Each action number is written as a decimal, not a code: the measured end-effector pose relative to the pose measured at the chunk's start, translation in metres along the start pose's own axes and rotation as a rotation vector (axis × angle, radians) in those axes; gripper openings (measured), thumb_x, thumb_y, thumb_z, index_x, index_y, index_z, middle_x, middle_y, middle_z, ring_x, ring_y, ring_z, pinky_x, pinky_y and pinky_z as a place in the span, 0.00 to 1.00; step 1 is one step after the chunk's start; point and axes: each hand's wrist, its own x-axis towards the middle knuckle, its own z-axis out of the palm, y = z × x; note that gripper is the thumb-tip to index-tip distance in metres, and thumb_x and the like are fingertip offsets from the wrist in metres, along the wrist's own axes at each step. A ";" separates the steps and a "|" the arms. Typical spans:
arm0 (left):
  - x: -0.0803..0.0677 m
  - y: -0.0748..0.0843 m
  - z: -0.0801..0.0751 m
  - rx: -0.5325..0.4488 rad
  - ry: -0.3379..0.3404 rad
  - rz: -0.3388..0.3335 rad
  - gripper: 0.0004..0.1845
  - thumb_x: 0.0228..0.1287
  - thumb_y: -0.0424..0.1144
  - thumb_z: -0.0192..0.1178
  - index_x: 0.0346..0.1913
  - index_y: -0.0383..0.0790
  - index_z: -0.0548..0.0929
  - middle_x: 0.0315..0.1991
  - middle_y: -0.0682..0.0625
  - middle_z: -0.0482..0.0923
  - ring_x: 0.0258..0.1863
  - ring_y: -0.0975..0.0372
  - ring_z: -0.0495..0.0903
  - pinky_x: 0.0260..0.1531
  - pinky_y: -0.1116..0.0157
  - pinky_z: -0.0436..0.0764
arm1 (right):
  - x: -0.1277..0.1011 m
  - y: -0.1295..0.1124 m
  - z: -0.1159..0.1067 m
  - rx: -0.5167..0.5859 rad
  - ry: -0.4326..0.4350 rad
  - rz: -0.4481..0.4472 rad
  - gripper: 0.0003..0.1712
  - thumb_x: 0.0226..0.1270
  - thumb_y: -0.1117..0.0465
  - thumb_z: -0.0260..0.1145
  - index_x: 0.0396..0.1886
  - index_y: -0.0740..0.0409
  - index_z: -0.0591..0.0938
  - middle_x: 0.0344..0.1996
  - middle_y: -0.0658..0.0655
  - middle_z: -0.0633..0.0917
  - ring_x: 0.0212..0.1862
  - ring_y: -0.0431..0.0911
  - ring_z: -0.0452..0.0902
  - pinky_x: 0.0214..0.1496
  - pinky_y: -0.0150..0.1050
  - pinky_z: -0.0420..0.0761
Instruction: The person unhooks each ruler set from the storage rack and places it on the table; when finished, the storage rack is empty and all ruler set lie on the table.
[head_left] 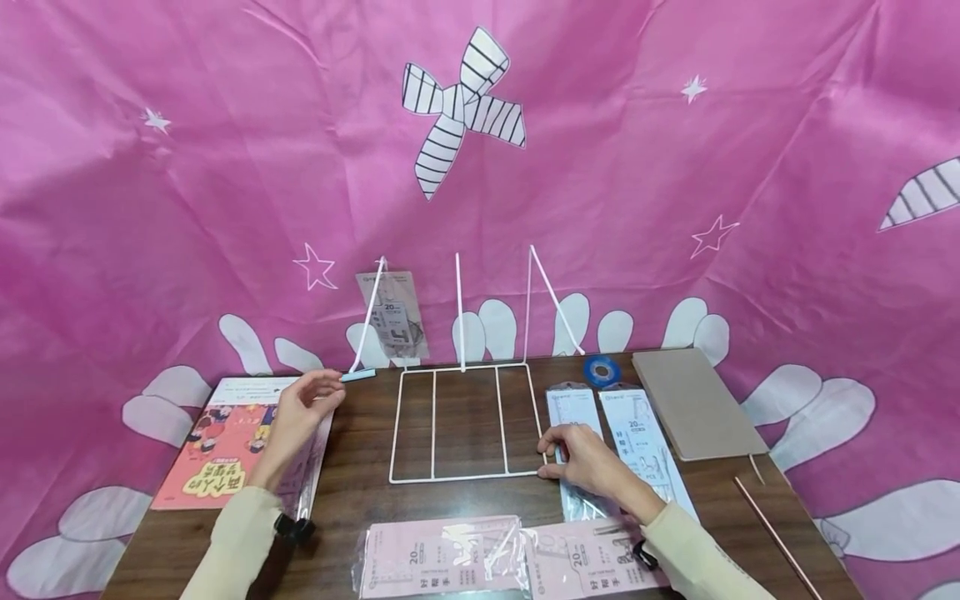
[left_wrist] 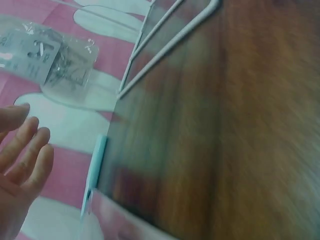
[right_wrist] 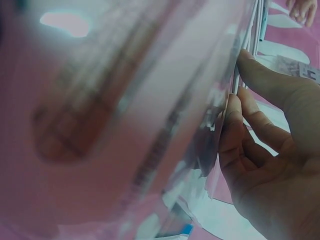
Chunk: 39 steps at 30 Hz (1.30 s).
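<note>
A white wire frame (head_left: pixel 467 479) with two inner bars lies on the brown table. My right hand (head_left: pixel 585 462) pinches its right side near the front corner between thumb and fingers; in the right wrist view the fingertips (right_wrist: pixel 245 62) meet a thin white edge. At the back left, my left hand (head_left: pixel 303 408) hovers over a red book (head_left: pixel 217 454), its fingers loosely bent. The left wrist view shows nothing in this hand (left_wrist: pixel 25 170). Just beyond it a light blue pen-like stick (head_left: pixel 358 376) lies at the table's back edge.
White rods (head_left: pixel 460 308) rise behind the frame, and a clear packet (head_left: pixel 393 317) hangs by the left one. Blue packets (head_left: pixel 573 408) and a blue tape roll (head_left: pixel 602 371) lie right. Pink packets (head_left: pixel 442 554) are in front; a grey notebook (head_left: pixel 693 404) and copper-coloured rod (head_left: pixel 776 537) lie far right.
</note>
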 end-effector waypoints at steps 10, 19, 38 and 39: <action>0.054 0.011 0.042 -0.094 -0.019 -0.004 0.25 0.68 0.24 0.66 0.66 0.26 0.75 0.61 0.26 0.77 0.57 0.55 0.83 0.55 0.72 0.81 | 0.002 -0.003 -0.002 0.008 0.001 0.028 0.14 0.52 0.58 0.86 0.34 0.51 0.87 0.26 0.43 0.83 0.25 0.33 0.68 0.28 0.31 0.72; 0.087 0.021 0.067 -0.073 0.061 -0.032 0.23 0.65 0.26 0.69 0.62 0.27 0.78 0.48 0.49 0.84 0.49 0.61 0.80 0.49 0.71 0.81 | 0.001 -0.002 0.001 0.012 0.004 0.013 0.15 0.52 0.57 0.86 0.34 0.51 0.87 0.26 0.43 0.83 0.24 0.31 0.67 0.28 0.30 0.72; 0.070 0.019 0.066 -0.186 0.060 0.051 0.10 0.67 0.19 0.64 0.49 0.23 0.78 0.36 0.59 0.82 0.37 0.67 0.80 0.37 0.74 0.78 | 0.001 0.001 0.000 0.017 -0.007 -0.004 0.14 0.52 0.57 0.86 0.34 0.52 0.87 0.26 0.44 0.84 0.23 0.31 0.67 0.27 0.31 0.71; 0.067 0.020 0.065 -0.182 0.061 0.047 0.12 0.67 0.19 0.64 0.50 0.21 0.78 0.36 0.59 0.82 0.37 0.68 0.80 0.37 0.75 0.79 | 0.001 0.001 0.000 0.017 -0.010 -0.001 0.14 0.52 0.57 0.86 0.34 0.52 0.87 0.26 0.44 0.84 0.24 0.31 0.67 0.27 0.31 0.71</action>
